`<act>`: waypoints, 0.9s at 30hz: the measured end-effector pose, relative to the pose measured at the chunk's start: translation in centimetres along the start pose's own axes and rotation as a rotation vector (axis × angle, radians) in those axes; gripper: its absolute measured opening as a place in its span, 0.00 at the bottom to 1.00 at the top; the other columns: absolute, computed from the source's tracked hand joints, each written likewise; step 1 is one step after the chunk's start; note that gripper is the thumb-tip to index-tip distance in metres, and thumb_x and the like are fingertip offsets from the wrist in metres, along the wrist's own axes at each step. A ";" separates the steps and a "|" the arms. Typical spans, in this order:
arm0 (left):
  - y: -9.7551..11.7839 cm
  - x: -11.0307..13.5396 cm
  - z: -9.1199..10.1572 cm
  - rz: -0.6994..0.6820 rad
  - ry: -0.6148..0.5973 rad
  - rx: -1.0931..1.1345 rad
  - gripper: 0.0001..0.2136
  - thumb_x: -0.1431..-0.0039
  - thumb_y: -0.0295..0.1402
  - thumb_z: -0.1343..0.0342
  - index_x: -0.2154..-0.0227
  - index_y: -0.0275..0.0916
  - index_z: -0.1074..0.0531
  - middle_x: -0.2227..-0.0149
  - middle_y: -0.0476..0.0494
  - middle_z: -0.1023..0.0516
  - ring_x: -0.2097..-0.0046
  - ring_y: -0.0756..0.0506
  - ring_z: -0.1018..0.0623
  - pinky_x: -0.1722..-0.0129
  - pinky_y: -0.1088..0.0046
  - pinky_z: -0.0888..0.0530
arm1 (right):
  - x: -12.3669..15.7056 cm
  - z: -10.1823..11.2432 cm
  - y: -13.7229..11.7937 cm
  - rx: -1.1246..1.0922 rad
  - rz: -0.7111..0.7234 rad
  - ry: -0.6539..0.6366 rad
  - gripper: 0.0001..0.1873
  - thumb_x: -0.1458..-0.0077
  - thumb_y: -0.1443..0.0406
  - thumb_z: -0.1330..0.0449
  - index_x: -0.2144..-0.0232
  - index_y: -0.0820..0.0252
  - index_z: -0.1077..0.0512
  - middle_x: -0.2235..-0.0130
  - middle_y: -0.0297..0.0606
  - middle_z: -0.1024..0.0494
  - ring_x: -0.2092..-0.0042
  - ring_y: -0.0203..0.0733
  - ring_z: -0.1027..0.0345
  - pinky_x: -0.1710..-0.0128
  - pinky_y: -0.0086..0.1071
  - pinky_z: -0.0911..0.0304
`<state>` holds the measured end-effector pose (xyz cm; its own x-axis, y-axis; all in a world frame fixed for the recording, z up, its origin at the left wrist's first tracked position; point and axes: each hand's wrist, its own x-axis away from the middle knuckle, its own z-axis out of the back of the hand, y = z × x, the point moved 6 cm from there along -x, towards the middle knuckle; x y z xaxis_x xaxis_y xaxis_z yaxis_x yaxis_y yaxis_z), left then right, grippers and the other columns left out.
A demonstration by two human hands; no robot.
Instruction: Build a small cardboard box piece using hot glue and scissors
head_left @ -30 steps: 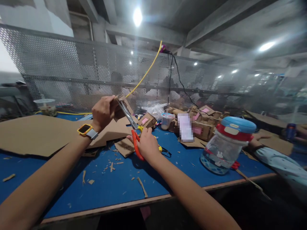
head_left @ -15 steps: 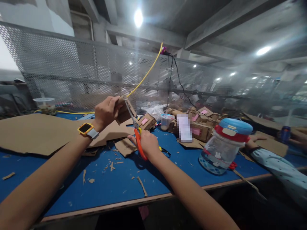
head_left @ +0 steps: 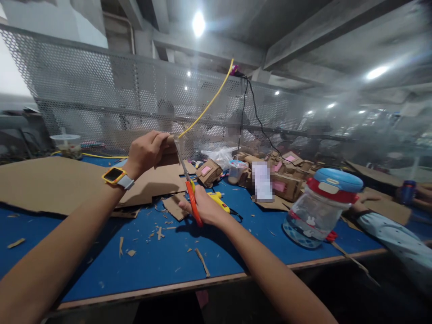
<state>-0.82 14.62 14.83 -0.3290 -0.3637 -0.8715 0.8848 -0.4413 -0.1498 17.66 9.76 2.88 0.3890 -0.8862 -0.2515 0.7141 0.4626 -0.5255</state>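
My left hand (head_left: 146,150), a yellow-cased watch (head_left: 115,174) on its wrist, pinches a small piece of cardboard (head_left: 168,157) above the table. The scissors (head_left: 193,202) are in my right hand (head_left: 208,208), with the thumb and fingers closed about their orange and yellow handles. Their blades point up to the right edge of the cardboard piece; I cannot tell how far they are spread. Behind my right hand lies a yellow glue gun (head_left: 219,201), partly hidden. A loose cardboard square (head_left: 175,208) rests on the table below the scissors.
Large cardboard sheets (head_left: 50,184) cover the left of the blue table (head_left: 141,274). A clear bottle with a blue lid (head_left: 313,211) stands at right, near another person's sleeve (head_left: 388,229). Cardboard models (head_left: 286,182) and a plastic cup (head_left: 235,172) sit behind. Scraps lie scattered in front.
The cardboard piece has turned, and less of its face shows. My right hand and the scissors have shifted slightly left, uncovering more of the glue gun. The view has moved a little.
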 end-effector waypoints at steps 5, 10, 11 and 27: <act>0.0 0.0 0.0 0.014 0.003 -0.057 0.15 0.32 0.37 0.54 0.50 0.45 0.26 0.54 0.38 0.18 0.57 0.40 0.19 0.63 0.64 0.27 | 0.0 0.3 0.0 -0.013 -0.001 0.035 0.30 0.42 0.44 0.39 0.53 0.63 0.35 0.56 0.43 0.31 0.55 0.47 0.33 0.51 0.43 0.33; 0.5 0.0 -0.2 0.017 -0.021 -0.040 0.16 0.32 0.39 0.54 0.50 0.44 0.25 0.54 0.37 0.19 0.56 0.39 0.19 0.64 0.65 0.27 | 0.0 0.5 0.2 0.021 -0.069 0.064 0.34 0.41 0.40 0.43 0.52 0.64 0.33 0.53 0.50 0.27 0.52 0.51 0.30 0.51 0.43 0.33; 0.6 0.0 -0.3 0.020 -0.034 -0.033 0.16 0.32 0.39 0.54 0.49 0.43 0.25 0.54 0.36 0.19 0.56 0.39 0.19 0.64 0.65 0.27 | 0.0 0.5 0.2 0.033 -0.082 0.060 0.32 0.39 0.41 0.44 0.52 0.64 0.33 0.54 0.51 0.26 0.53 0.51 0.29 0.52 0.42 0.32; 1.4 0.0 -0.2 0.024 -0.021 -0.061 0.16 0.30 0.39 0.55 0.50 0.43 0.25 0.55 0.36 0.18 0.59 0.39 0.19 0.69 0.64 0.29 | -0.4 0.8 -0.7 0.422 -0.167 0.029 0.35 0.31 0.44 0.56 0.49 0.69 0.26 0.51 0.57 0.18 0.49 0.57 0.22 0.53 0.37 0.32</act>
<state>0.49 14.15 14.55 -0.3133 -0.3908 -0.8655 0.9108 -0.3815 -0.1575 17.45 9.83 4.06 0.2363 -0.9470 -0.2176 0.9426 0.2778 -0.1854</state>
